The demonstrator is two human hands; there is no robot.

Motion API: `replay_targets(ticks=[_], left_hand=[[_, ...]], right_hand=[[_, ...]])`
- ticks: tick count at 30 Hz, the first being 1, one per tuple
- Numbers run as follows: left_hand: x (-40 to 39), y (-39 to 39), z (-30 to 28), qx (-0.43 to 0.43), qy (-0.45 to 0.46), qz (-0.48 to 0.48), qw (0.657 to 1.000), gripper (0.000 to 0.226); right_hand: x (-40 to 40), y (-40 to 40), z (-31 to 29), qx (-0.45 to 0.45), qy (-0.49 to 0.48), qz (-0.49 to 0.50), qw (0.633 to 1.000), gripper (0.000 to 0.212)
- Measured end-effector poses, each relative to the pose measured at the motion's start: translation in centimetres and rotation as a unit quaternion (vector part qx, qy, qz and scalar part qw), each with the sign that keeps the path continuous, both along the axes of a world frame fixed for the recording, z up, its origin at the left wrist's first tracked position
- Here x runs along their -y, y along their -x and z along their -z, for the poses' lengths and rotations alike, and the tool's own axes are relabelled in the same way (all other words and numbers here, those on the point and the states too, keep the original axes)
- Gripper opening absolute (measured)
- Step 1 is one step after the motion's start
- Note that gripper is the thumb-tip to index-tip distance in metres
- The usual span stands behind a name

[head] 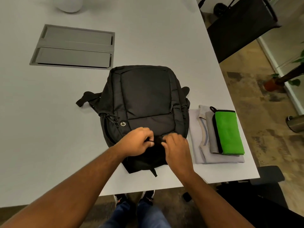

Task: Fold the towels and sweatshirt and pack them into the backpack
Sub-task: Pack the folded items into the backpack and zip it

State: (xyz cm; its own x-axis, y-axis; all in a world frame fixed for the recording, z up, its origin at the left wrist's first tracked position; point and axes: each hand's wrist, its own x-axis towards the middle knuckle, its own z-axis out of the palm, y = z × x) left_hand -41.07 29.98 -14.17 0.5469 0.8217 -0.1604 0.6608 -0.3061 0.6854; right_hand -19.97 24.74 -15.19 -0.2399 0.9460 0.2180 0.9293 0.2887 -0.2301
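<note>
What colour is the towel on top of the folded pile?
Bright green towel with a black edge, seen in the head view.

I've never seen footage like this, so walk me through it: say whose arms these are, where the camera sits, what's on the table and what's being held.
There is no machine here. A person wears one camera on the head, looking down at their own hands. The left hand and the right hand meet at the near end of a black backpack lying flat on a white table. Their fingers are curled on something small and dark there, probably a zipper pull. Right of the backpack lies a folded stack: a grey sweatshirt at the bottom, a grey towel on it and a green towel on top. Nothing is packed yet.
</note>
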Motion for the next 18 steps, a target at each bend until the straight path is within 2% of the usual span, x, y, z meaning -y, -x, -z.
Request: replay_targets(ticks=[1, 4, 7, 9, 14, 18], left_hand=[[-0.3, 0.0, -0.4, 0.028, 0.013, -0.02, 0.999, 0.008], [-1.5, 0.0, -1.5, 0.07, 0.018, -0.09, 0.993, 0.01], [-3.0, -0.2, -2.7, 0.085, 0.008, -0.144, 0.986, 0.012], [-3.9, -0.2, -3.4, 0.106, 0.015, -0.174, 0.979, 0.012], [-5.5, -0.1, -4.2, 0.14, 0.024, -0.226, 0.964, 0.014], [-5.8, -0.4, -4.0, 0.138, 0.027, -0.253, 0.957, 0.015]], right_hand=[[-0.1, -0.3, -0.5, -0.037, 0.015, 0.055, 0.998, 0.012], [0.4, -1.3, -0.9, -0.12, 0.044, 0.199, 0.972, 0.038], [1.7, -1.7, -0.1, -0.147, 0.132, 0.194, 0.961, 0.076], [2.3, -1.7, 0.8, -0.137, 0.206, 0.162, 0.955, 0.09], [2.8, -2.0, 2.9, -0.008, 0.28, 0.097, 0.955, 0.074], [2.5, -2.7, 2.9, 0.019, 0.302, 0.073, 0.95, 0.083]])
